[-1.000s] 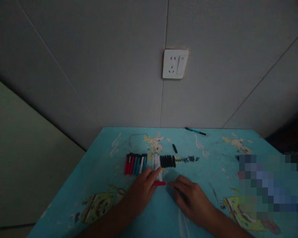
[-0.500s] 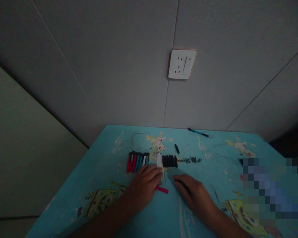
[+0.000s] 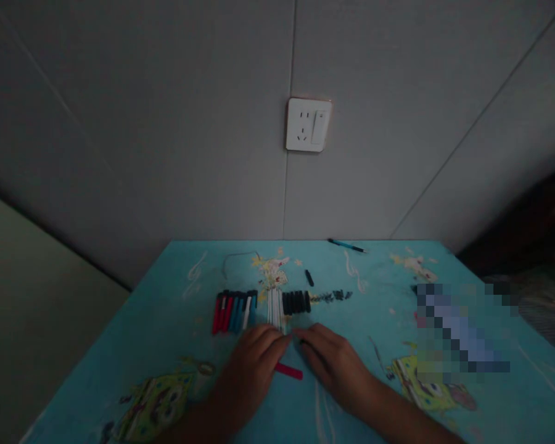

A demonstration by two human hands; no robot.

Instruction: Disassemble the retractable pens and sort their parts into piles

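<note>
My left hand (image 3: 258, 361) is closed around a red pen barrel (image 3: 289, 370), whose end sticks out below the fingers. Its fingertips lie by the near ends of a bundle of thin white refills (image 3: 272, 307). My right hand (image 3: 335, 361) is closed in a pinch, with a small black piece (image 3: 301, 341) showing dimly at the fingers. The fingertips of both hands almost meet; any contact is unclear. Left of the refills lies a row of red, blue and white pen barrels (image 3: 235, 313) with dark ends. To their right is a row of black caps (image 3: 296, 302).
Small dark bits (image 3: 335, 297) trail right of the caps. A single black piece (image 3: 309, 278) and a blue pen (image 3: 346, 245) lie farther back. A blurred-out object (image 3: 462, 330) is at right on the blue patterned table cover (image 3: 370, 425). A socket (image 3: 309, 125) sits on the wall.
My left hand has drawn back off the refills, carrying the red barrel, and its fingers have come together. My right hand has moved closer to it. The whole view has shifted.
</note>
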